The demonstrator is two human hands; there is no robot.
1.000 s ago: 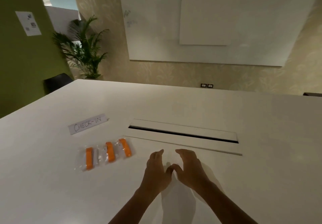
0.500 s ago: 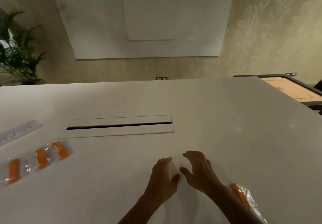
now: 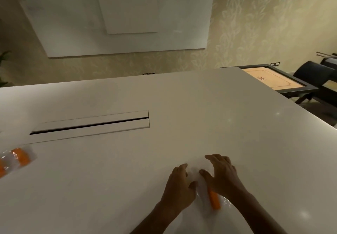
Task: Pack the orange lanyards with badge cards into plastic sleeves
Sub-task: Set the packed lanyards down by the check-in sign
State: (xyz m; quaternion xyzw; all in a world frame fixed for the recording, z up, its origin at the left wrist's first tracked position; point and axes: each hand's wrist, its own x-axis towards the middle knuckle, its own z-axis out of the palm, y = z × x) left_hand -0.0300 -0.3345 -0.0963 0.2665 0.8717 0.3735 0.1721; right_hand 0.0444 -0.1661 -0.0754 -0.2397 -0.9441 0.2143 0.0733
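head view | worn high | faces forward-down across white table (image 3: 200, 106) | near

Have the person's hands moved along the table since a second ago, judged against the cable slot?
Yes. The left hand and right hand sat just before the cable slot; now they lie beyond its right end.

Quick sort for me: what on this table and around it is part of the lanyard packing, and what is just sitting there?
Job:
- left hand
- right hand
- orange lanyard in a plastic sleeve under both hands
- packed sleeves at the table's left edge

Not the job:
- cable slot
- whiteboard
- game board
- dark chair
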